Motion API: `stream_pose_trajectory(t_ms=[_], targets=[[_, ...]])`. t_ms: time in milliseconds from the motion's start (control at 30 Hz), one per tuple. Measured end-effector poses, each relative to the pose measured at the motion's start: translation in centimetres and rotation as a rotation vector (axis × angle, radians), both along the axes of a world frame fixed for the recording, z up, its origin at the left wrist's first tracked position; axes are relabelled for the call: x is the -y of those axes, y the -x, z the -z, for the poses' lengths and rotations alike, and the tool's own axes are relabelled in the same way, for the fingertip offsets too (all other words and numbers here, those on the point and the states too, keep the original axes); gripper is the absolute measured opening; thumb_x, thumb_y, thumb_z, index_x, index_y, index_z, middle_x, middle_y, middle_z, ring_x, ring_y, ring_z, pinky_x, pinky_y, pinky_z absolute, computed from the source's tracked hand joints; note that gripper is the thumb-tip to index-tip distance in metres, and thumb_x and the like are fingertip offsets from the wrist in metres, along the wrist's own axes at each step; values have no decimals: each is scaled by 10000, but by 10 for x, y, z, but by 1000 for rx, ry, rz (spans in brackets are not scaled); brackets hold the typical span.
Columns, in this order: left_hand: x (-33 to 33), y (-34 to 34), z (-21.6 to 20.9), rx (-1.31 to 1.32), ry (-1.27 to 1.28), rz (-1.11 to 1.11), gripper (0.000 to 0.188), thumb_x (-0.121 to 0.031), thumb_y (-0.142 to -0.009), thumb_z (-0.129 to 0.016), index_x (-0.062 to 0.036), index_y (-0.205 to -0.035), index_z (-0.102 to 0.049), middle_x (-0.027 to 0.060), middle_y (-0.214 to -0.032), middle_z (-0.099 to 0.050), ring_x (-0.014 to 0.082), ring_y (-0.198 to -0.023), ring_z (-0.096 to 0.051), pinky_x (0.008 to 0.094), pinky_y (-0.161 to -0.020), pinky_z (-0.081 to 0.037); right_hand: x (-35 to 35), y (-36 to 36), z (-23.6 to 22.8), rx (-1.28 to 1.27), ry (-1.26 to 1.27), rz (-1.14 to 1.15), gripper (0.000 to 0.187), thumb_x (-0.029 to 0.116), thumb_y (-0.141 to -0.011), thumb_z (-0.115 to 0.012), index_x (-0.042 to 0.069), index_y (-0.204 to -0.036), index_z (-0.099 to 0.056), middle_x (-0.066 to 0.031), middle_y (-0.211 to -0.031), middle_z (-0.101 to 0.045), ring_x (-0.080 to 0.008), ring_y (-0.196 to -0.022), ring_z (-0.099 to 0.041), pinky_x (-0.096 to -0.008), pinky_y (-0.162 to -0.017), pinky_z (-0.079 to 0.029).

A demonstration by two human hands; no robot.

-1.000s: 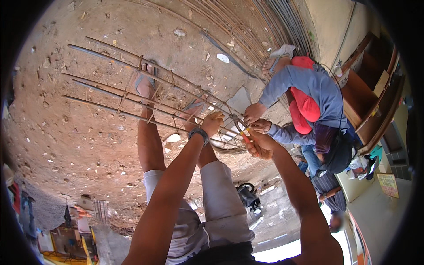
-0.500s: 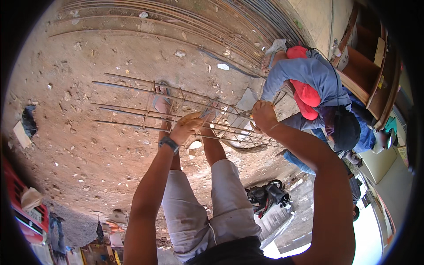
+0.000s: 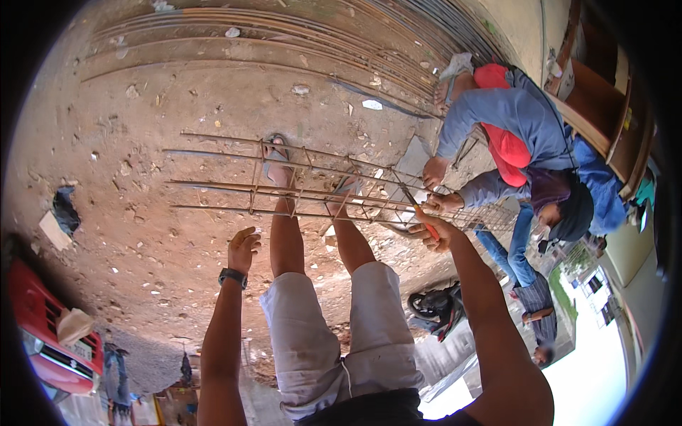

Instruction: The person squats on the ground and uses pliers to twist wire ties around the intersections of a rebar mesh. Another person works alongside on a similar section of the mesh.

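Observation:
A long cage of rusty rebar [image 3: 277, 211] with square ties stretches across in front of me, over my sandalled feet. My right hand [image 3: 442, 233] grips orange-handled pliers [image 3: 428, 221], whose dark jaws reach over the cage's bars. My left hand [image 3: 244, 245], with a dark watch on the wrist, is off the cage, just on the near side of its left part. Its fingers are loosely bent and apart, with no held thing visible. A co-worker's hands [image 3: 442, 201] are at the cage close beyond the pliers.
The co-worker in grey-blue and red [image 3: 497, 121] crouches at the right. Long loose rebar [image 3: 284, 32] lies along the far side. A wooden shelf [image 3: 590, 106] stands far right, a motorcycle [image 3: 435, 307] nearer, a red vehicle [image 3: 53, 319] lower left. Stones litter the dirt ground.
My left hand has left the bars and moved left and nearer to me. My right hand has come nearer, and the pliers now show plainly. The co-worker's hands have come into view at the cage.

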State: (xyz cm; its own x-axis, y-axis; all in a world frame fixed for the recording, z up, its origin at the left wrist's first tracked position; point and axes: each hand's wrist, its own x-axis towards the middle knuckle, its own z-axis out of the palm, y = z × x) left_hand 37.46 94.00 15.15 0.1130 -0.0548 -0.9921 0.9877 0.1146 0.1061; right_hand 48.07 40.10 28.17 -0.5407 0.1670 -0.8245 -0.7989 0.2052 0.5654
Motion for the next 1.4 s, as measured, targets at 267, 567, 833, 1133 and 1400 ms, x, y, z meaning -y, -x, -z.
stream_pose_trajectory(t_ms=[267,567,833,1133,1400], targets=[[25,-42,-4,64,70,207,360,-226,-927,-594,-66,-1248,-623,74,-1032,-702,153,-838,-667,281,-697,-509,42,-14,54,342,-112,-1328,360,352,-845,-702,66,-683,-556,-66,-619,-580,-192,-542,-581,-406,-425,-416],[90,-94,-26,210,131,272,327,-191,-934,-626,-45,-1226,-625,37,-966,-685,111,-790,-637,233,-632,-478,-19,75,15,293,49,318,543,669,-891,-540,132,-813,-509,89,-584,-435,-15,-454,-394,-192,-399,-360],[103,-43,-34,254,180,595,355,-192,-914,-654,-24,-1225,-625,38,-951,-682,98,-782,-628,229,-637,-483,-42,128,49,578,336,-177,373,277,-794,-751,7,-989,-582,-80,-666,-607,-176,-498,-616,-367,-403,-467],[142,1,-40,371,128,697,242,-72,-927,-614,13,-1152,-643,87,-953,-677,145,-845,-660,276,-733,-561,4,76,12,717,478,-1416,331,310,-925,-599,12,-1061,-652,-214,-971,-711,-326,-969,-704,-447,-812,-550],[180,-32,-44,380,204,711,235,-159,-921,-648,-28,-1116,-667,54,-929,-680,143,-839,-673,257,-689,-538,30,48,1,412,115,-725,247,115,-753,-842,48,-818,-613,-38,-567,-529,-132,-427,-438,-306,-403,-352]])
